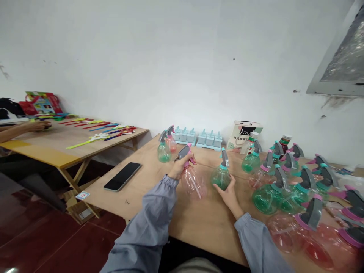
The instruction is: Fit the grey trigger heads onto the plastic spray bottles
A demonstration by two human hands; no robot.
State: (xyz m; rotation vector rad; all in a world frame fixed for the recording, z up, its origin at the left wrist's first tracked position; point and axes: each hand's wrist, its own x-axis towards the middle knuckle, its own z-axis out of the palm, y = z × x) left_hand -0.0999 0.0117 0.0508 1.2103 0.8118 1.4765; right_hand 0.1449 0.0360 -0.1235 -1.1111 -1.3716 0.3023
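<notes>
My left hand (182, 165) is wrapped round the neck and trigger head of a pink spray bottle (195, 185), which is tilted with its clear pink body toward me. A pale tube shows inside that body. To its right stands a green spray bottle (220, 176) with a grey and teal head, upright on the wooden table (159, 197). My right hand (229, 190) curves round the lower side of this green bottle, thumb in front and fingers behind. A green and a pink spray bottle (164, 151) stand together beyond my left hand.
Several green and pink spray bottles (269, 195) crowd the table's right side. Pale blue popsicle molds (209, 140) and a box (243, 136) line the wall. A phone (123, 176) lies at left. Another person's hand (41, 126) rests over the neighbouring table (61, 146), near colourful strips.
</notes>
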